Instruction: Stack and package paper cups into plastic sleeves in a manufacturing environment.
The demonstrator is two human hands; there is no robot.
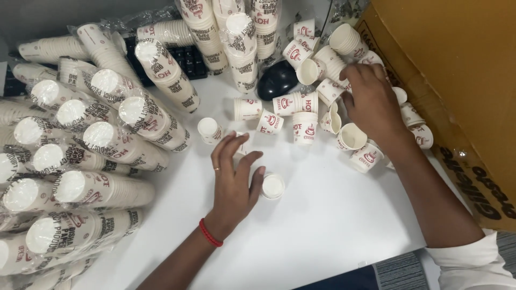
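**Hands sort loose paper cups beside wrapped stacks**

While the left hand (235, 180) rests on the white surface (322, 225) with fingers spread wide and holding nothing, its thumb lies just beside one upside-down paper cup (273, 186) and its fingertips reach another small cup, mostly hidden beneath them. The right hand (371, 102) lies palm-down over a heap of loose cups (317, 80), fingers bent among them; whether its grip has closed on any cup cannot be told. A few more single cups (279, 121) stand or lie between the two hands, near a dark computer mouse (277, 80). To the left, long plastic-wrapped sleeves of cups (80, 161) are piled on their sides, partly over a black keyboard (188, 56). A brown cardboard box (457, 80) stands at right. Judging by the thin walls, each cup is best pinched lightly at the rim and lifted straight, so neighbours stay put.
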